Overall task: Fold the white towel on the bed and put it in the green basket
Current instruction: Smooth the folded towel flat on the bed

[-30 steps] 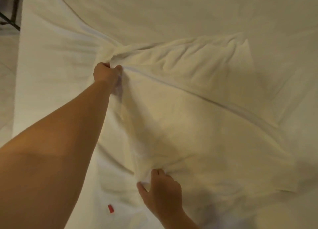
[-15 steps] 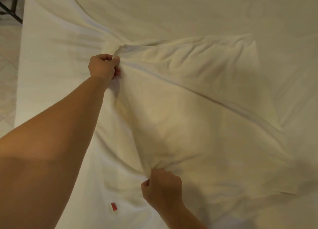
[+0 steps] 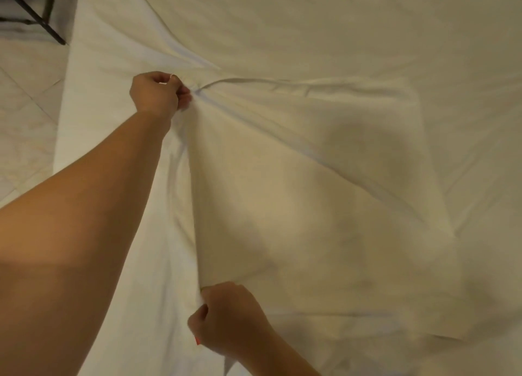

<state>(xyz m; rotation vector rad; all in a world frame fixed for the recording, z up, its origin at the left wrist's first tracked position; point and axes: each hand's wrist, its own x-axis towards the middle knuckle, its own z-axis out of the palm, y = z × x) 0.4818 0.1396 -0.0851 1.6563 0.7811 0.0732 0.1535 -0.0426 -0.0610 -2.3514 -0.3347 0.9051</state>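
The white towel (image 3: 310, 200) lies spread over the bed, cream-coloured and creased, with one long diagonal fold across it. My left hand (image 3: 156, 94) grips its far left corner in a closed fist, arm stretched out. My right hand (image 3: 228, 316) is clenched on the near left corner, close to me. The left edge of the towel runs taut between the two hands. The green basket is not in view.
The bed sheet (image 3: 282, 22) fills most of the view and has wrinkles radiating from my left hand. The bed's left edge (image 3: 66, 107) drops to a pale tiled floor (image 3: 25, 121). Dark metal legs (image 3: 36, 14) stand at the top left corner.
Both hands have pulled the towel's left edge leftward and tight. The bunched folds along its far side have flattened. The small red tag is now hidden beside my right hand.
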